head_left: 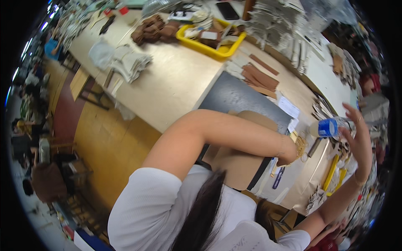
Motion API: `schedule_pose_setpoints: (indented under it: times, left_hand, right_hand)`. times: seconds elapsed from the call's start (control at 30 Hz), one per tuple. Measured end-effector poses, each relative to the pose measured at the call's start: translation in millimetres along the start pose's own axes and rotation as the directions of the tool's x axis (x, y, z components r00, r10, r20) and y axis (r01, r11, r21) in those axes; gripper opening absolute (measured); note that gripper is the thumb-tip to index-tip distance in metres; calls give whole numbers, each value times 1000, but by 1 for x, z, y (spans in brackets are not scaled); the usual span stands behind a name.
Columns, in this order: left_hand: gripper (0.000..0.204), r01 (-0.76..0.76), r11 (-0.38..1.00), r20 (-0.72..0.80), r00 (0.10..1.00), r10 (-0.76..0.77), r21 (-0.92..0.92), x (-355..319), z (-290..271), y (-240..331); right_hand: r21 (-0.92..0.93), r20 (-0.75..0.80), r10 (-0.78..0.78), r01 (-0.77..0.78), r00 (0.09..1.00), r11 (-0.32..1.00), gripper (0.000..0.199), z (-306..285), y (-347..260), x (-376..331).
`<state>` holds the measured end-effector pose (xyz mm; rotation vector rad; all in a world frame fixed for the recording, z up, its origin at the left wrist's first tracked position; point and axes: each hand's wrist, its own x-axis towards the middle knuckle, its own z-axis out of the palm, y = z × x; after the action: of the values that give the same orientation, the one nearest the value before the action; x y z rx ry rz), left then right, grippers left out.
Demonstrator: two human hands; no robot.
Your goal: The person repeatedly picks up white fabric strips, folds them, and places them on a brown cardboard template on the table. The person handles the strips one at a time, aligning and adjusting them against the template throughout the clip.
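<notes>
My right hand [356, 136] is raised at the right with its fingers apart. Beside its thumb lies a clear plastic bottle [327, 128] with a blue label; I cannot tell whether they touch. My left arm reaches across the table, and my left hand [287, 153] is low over the right side of the work area, fingers bent down and mostly hidden. Next to it are a tan stringy bundle [301, 147] and a dark blue pen-like tool [278, 178]. Brown sheet pieces [234, 165] lie under my left forearm, partly over a dark mat [234, 94].
Brown strips [259, 77] and white paper [289, 107] lie beyond the mat. A yellow tray [213, 52] of small items, a black phone [227, 11] and stacked grey pieces [274, 25] stand farther back. Another yellow tray [331, 178] sits at the right. A wooden stool [79, 83] is beside the table.
</notes>
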<state>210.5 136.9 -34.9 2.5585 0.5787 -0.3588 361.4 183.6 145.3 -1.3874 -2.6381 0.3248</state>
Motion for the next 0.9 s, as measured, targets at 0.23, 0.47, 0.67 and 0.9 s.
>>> schedule_pose_setpoints:
  times: [0.23,0.47,0.67,0.9]
  left_hand:
    - [25,-30,988,-177,984,3,-150,-10,4,-8]
    - [28,70,993,-8,997,-71,-91,-7,-16,2]
    - [47,65,988,-2,998,-66,-142,-8,-15,-6]
    - [41,89,994,37,996,-87,-64,-11,-11,0]
  right_hand:
    - [-100,261,-188,221,947,970,64,27,-123,-30]
    - [174,289,-500,469,816,866,47,39,-131,-77]
    - [807,-472,-688,585,552,-85,26,78,-102,-46]
    - [598,-423,-406,-87,810,-796,43,116,-196,-25]
